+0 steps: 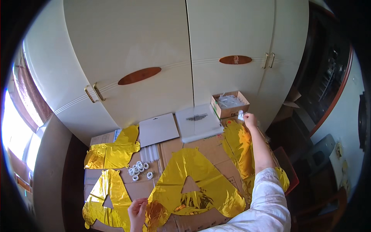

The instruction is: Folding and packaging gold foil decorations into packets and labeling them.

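The central A-shaped gold foil balloon (218,185) is laid on cardboard (167,149), its left edge met by the curled left hand (137,209); whether it is pinched cannot be told. A small whitish packet (240,115) is gripped by the right hand (251,121) beside an open box (227,113).

1. Right arm (263,152) reached far forward from lower right, almost straight; forearm bare.
2. White sleeve (266,201), creased, covered this arm to about the elbow.
3. Right hand (250,120) was at full reach, fingers curled in tight, fist-like.
4. Left hand (137,212) sat low, fingers bent, tips pointing rightward; exact grip unclear.
5. Left wrist (136,226) showed only briefly above the view's lower edge.
6. Hands were well apart, right one much farther forward.
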Motion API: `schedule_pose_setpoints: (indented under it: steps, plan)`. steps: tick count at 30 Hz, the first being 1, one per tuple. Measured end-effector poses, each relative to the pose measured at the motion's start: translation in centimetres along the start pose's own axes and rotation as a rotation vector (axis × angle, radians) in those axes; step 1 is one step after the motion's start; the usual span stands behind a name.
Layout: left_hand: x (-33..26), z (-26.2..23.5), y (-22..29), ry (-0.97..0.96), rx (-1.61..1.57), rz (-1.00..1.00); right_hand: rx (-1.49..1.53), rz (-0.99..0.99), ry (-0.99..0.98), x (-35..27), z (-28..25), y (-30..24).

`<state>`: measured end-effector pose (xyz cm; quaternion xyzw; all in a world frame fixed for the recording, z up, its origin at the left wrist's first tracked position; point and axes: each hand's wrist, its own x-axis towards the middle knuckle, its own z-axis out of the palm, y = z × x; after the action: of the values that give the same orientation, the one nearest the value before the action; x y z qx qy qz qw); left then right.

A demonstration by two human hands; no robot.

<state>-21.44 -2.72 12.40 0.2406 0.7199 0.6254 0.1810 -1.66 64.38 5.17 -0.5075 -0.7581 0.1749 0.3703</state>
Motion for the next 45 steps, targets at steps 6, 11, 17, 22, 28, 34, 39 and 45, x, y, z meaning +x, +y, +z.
schedule_pose_setpoints:
  steps: [6, 11, 17, 22, 28, 34, 39, 45]
  plan:
    - [0.5, 1.2, 1.7, -0.092, 0.119, 0.084, 0.109, -0.195, 0.066, -2.5, -7.4, -0.5]
    - [0.2, 2.6, 3.9, -0.208, 0.465, 0.261, 0.065, -0.305, -0.465, -14.4, -17.4, -6.8]
    - [0.3, 7.3, 5.5, -0.558, 0.659, 0.585, -0.139, -0.463, -0.746, -28.0, -23.1, -7.0]
    - [0.1, 14.4, 5.3, -0.792, 0.617, 0.803, -0.078, -0.451, -0.546, -32.5, -21.7, -2.6]
    - [-1.5, 22.8, 5.1, -0.915, 0.580, 0.902, 0.030, -0.363, -0.520, -32.5, -20.1, -0.3]
    - [-1.3, 27.9, 4.2, -0.924, 0.606, 0.912, 0.192, -0.215, -0.654, -30.9, -21.1, -1.2]
    - [-0.9, 31.4, 2.7, -0.738, 0.563, 1.037, 0.350, 0.025, -0.644, -30.8, -21.5, -1.4]
    - [-0.9, 32.9, 2.6, -0.805, 0.641, 1.129, 0.594, 0.213, -0.551, -30.0, -21.3, -1.4]
